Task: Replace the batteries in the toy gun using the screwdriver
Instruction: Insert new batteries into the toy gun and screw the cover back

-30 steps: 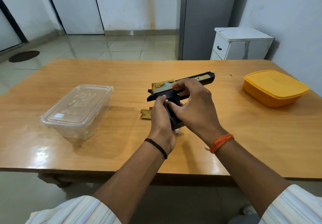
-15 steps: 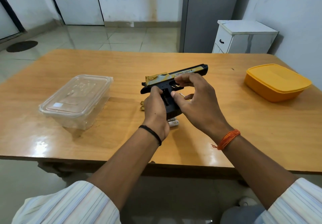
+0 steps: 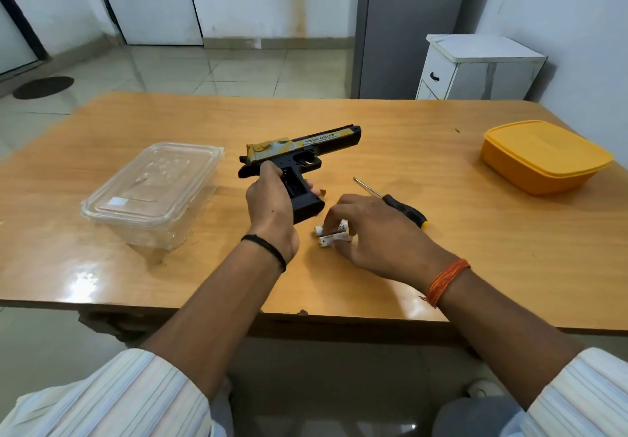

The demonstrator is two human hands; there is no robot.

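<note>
My left hand (image 3: 270, 207) grips the handle of the black and gold toy gun (image 3: 306, 151), held above the table with the barrel pointing right. An open battery bay shows on the side of the handle. My right hand (image 3: 370, 236) is down on the table, its fingertips pinching one of the white batteries (image 3: 331, 234) that lie together just right of the gun's butt. The screwdriver (image 3: 396, 206), black handle with a yellow end, lies on the table beyond my right hand, tip pointing up-left.
A clear plastic lidded box (image 3: 153, 191) stands at the left of the wooden table (image 3: 475, 249). An orange lidded container (image 3: 543, 156) sits at the far right. A small gold piece (image 3: 323, 192) peeks out behind the gun's handle. A white cabinet (image 3: 475, 69) stands behind the table.
My right hand left the gun's trigger area and dropped to the batteries on the table. The left hand keeps holding the gun. The screwdriver is now uncovered.
</note>
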